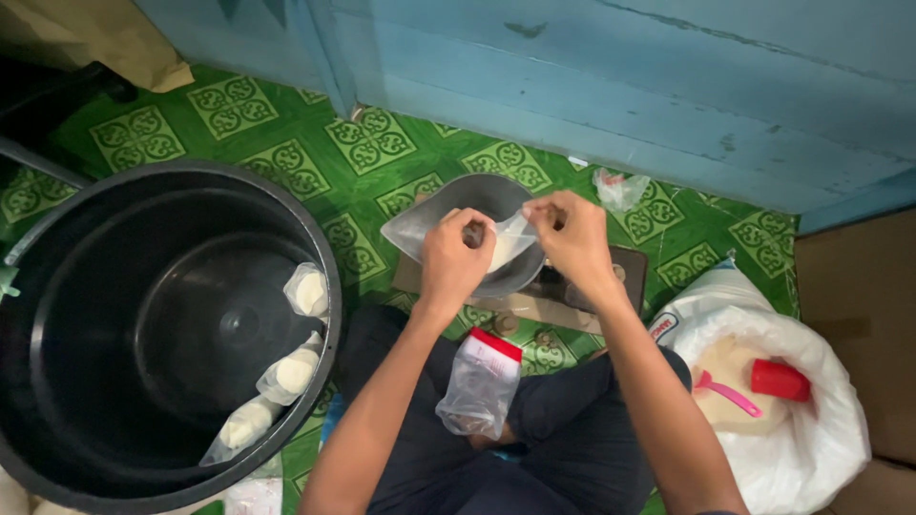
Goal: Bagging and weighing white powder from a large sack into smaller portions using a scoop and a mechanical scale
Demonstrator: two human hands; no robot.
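both hands meet over the metal scale pan [448,195], which sits on a small weighing scale [625,272] on the green patterned floor [286,153]. the left hand [456,256] and right hand [571,234] each pinch the top edge of a small clear plastic bag [506,243] that holds a pale, flour-like powder. the fingers [546,212] of both hands are pressed together on the bag's mouth, and the bag rests in or just above the pan; which of the two cannot be told.

the step in hand looks like closing or gathering the mouth of a filled bag at the scale. judged from this, the next move calls for keeping the bag upright so the powder stays low, then drawing the film in evenly before any twist or knot.

a stack of empty clear bags with a red header [482,381] lies on the person's lap. to the right an open white sack [811,448] of the same pale powder holds a red cup [780,380] and a pink scoop [727,393]. to the left, a large black tub [57,286] has several filled, tied bags [291,372] leaning along its inner wall. a crumpled bag [618,187] lies near the blue wall [620,76].
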